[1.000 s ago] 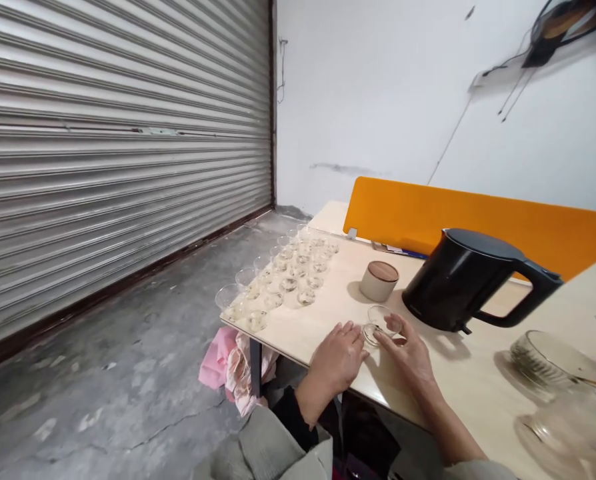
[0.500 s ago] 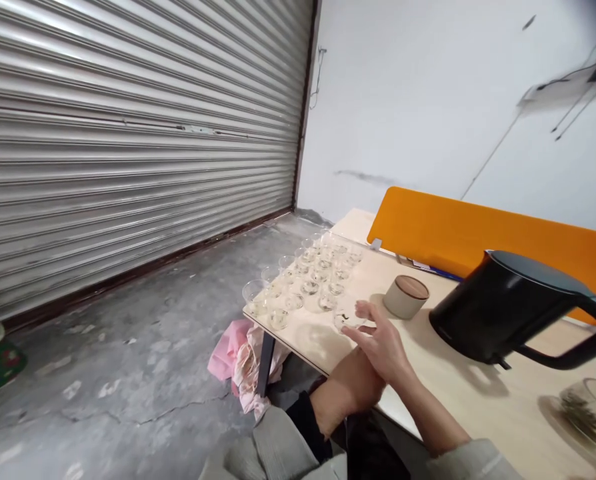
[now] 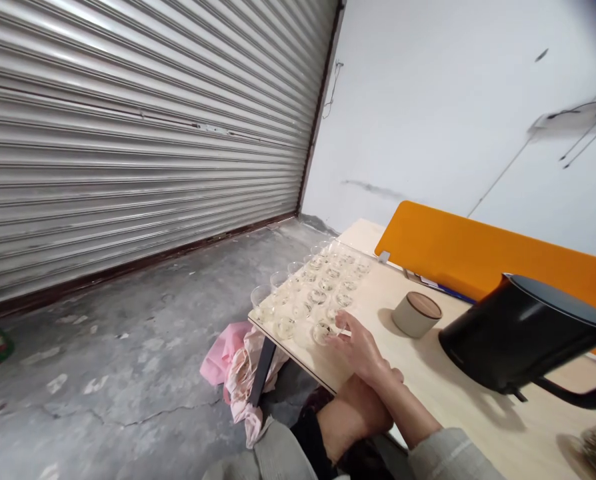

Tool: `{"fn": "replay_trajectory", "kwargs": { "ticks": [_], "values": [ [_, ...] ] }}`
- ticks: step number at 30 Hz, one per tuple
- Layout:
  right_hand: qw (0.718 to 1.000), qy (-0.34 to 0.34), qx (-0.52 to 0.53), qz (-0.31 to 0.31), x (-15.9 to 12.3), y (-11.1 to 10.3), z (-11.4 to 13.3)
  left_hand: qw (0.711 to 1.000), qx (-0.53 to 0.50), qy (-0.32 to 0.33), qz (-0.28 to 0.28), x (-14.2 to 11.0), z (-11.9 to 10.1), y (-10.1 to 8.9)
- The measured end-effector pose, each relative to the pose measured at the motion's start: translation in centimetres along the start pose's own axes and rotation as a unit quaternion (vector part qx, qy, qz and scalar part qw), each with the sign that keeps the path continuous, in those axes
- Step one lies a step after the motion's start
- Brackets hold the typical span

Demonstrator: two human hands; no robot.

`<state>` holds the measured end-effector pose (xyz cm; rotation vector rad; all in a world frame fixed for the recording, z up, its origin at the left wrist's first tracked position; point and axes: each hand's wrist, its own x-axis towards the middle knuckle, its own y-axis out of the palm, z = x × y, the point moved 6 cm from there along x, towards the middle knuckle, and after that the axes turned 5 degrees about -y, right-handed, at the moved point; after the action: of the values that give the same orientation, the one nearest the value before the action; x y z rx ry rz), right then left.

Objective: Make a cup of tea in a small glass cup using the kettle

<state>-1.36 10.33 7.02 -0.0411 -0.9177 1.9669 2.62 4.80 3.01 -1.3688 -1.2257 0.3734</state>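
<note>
1 clear cup (image 3: 323, 333) sits at the half-curled right hand's (image 3: 357, 347) fingertips, lightly held; the left hand's (image 3: 369, 411) grip is hidden.

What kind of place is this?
Likely a garage or ground-floor shop unit used as a simple workspace: a large ribbed grey metal roller shutter, a bare, cracked grey concrete floor, and a pale wood-look table with a long orange divider panel.

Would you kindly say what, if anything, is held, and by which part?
The right hand is at the right side of a clear cup; a hold cannot be confirmed. The left hand, partly hidden, shows nothing held.
</note>
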Motion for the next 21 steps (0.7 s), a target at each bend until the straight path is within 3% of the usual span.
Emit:
{"fn": "replay_trajectory", "kwargs": {
  "ticks": [7,21],
  "values": [
    [0.995,0.043,-0.085,0.005,0.2,0.3,-1.6,1.000,0.013,-0.001,-0.006,0.2,0.1,-0.5],
    [0.987,0.044,-0.148,0.043,0.3,0.5,-0.7,1.000,0.016,-0.019,0.010,0.1,0.0,-1.0]
  ]
}}
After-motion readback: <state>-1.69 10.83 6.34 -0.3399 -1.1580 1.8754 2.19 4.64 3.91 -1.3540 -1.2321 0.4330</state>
